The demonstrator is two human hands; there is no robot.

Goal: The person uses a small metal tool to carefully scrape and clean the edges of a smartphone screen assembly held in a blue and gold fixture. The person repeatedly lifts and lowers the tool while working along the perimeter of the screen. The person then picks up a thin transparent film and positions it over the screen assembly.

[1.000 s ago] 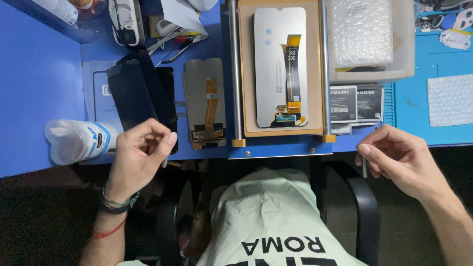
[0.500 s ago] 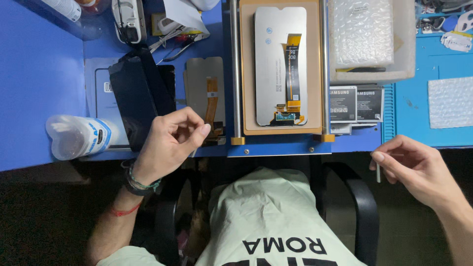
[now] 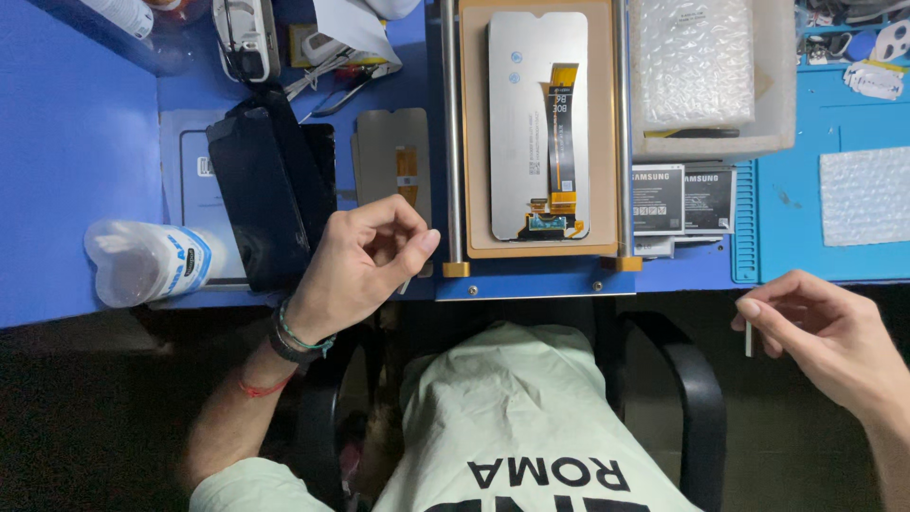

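Here the left hand [image 3: 365,261] sits curled at the near edge of the blue tabletop [image 3: 76,142], thumb and forefinger pinched close together over the lower end of a small grey phone panel [image 3: 393,156]. That panel lies flat, a pale grey rectangle with an orange flex strip running down its middle; whether the fingers actually grip anything I cannot tell, as the palm hides what is under them. The wrist carries dark and green bands and a red thread.

Off to the right, clear of the tabletop and over the dark floor, the right hand [image 3: 825,337] is closed narrowly around a thin white stick [image 3: 749,338], held upright between thumb and forefinger.

Just left of the grey panel a black phone screen [image 3: 270,190] leans tilted on a pale sheet, and a clear plastic bottle [image 3: 147,261] with a blue label lies on its side near the edge. To the right of the panel an orange-framed holder [image 3: 474,123] with steel rails carries a larger silvery display back with its own orange flex. Further right stand a white tray with bubble wrap [image 3: 706,66], two flat batteries [image 3: 682,199] side by side, and a light-blue mat [image 3: 806,142]. The person sits in a black chair [image 3: 697,398], wearing a pale green shirt.
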